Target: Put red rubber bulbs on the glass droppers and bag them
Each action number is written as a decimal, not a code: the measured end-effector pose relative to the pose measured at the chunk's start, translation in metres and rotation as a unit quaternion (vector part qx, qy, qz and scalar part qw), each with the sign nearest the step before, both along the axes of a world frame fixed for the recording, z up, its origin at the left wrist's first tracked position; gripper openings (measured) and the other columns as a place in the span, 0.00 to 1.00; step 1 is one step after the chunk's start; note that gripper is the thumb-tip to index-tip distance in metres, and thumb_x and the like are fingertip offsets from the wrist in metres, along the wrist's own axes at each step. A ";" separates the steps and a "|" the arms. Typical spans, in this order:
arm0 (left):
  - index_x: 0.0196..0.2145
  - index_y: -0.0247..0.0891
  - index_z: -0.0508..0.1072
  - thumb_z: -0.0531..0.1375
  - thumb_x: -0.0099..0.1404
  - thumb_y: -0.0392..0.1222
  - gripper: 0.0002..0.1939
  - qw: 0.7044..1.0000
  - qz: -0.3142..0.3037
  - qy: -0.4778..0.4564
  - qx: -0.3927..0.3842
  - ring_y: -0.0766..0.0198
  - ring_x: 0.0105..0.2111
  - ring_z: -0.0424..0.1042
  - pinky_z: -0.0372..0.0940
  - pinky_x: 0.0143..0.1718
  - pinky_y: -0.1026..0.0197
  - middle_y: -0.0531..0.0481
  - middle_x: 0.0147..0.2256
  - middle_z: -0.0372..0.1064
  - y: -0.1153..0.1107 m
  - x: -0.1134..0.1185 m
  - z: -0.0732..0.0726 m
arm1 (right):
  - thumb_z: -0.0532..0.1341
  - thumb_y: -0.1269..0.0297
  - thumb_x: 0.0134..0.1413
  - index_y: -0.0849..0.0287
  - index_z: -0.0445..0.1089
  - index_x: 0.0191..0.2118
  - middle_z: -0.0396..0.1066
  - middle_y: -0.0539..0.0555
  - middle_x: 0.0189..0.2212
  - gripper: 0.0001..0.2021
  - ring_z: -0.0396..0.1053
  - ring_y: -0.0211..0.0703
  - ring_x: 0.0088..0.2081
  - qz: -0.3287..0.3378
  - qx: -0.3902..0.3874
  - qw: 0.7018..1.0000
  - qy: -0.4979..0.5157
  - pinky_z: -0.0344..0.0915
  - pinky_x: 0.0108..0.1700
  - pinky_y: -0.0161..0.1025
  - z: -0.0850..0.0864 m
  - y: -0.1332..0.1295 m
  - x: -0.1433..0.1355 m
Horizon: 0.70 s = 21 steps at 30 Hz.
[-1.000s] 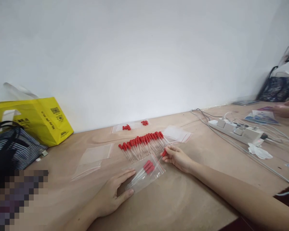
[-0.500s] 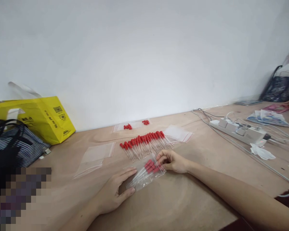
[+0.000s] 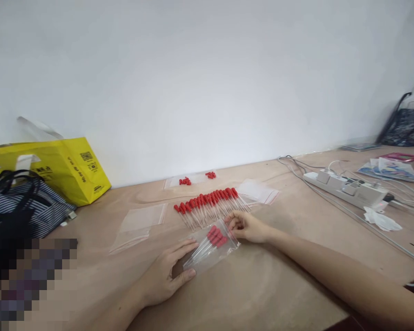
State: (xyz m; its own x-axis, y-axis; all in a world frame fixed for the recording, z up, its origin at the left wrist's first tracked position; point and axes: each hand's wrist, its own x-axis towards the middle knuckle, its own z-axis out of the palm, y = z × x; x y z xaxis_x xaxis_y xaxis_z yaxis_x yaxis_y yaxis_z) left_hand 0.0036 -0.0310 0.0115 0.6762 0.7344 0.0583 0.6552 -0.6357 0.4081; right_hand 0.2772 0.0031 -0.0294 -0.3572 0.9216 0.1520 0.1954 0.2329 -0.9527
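A clear zip bag (image 3: 205, 260) lies tilted on the table in front of me. Inside it are several droppers (image 3: 216, 236) with red bulbs and thin clear stems, bulbs toward the bag's right end. My left hand (image 3: 170, 271) rests at the left end of the bag, thumb and fingers apart, fingertips touching its edges. At the opposite end, by the zip strip, the curled fingers of my right hand (image 3: 244, 226) pinch the bag's upper corner. Just beyond the bag, a row of more red-bulbed droppers (image 3: 207, 205) lies side by side.
Flat zip bags lie left (image 3: 141, 218) and right (image 3: 257, 189) of the row. Small red bulbs (image 3: 185, 181) sit on plastic near the wall. A power strip (image 3: 347, 188) with cables is at right, beside a crumpled tissue (image 3: 381, 219). Yellow bag (image 3: 79, 170) and striped bag (image 3: 43, 200) stand left.
The droppers in the bag now lie more evenly together, clear of my right fingers. My right hand has shifted slightly up along the bag's end. The left hand keeps its place.
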 end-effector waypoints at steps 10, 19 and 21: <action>0.52 0.44 0.61 0.54 0.58 0.49 0.23 1.000 0.000 -0.007 -0.009 0.56 0.53 0.57 0.55 0.53 0.51 0.48 0.54 0.57 -0.003 0.001 0.004 | 0.61 0.63 0.36 0.60 0.71 0.26 0.70 0.55 0.28 0.07 0.66 0.45 0.36 -0.331 0.085 0.925 -0.167 0.58 0.38 0.37 0.030 0.104 0.023; 0.53 0.46 0.59 0.53 0.58 0.50 0.24 0.999 -0.015 -0.036 -0.003 0.56 0.53 0.57 0.55 0.53 0.52 0.49 0.54 0.56 0.003 -0.007 -0.012 | 0.62 0.65 0.36 0.59 0.65 0.16 0.69 0.53 0.20 0.07 0.67 0.43 0.31 -0.369 0.066 0.919 -0.122 0.58 0.34 0.35 0.029 0.117 0.013; 0.53 0.46 0.59 0.53 0.59 0.49 0.24 0.999 -0.012 -0.029 -0.005 0.56 0.53 0.57 0.55 0.53 0.52 0.49 0.54 0.56 0.002 -0.005 -0.010 | 0.60 0.63 0.40 0.60 0.64 0.18 0.68 0.52 0.19 0.08 0.66 0.41 0.29 -0.367 0.065 0.924 -0.083 0.58 0.32 0.34 0.037 0.111 0.020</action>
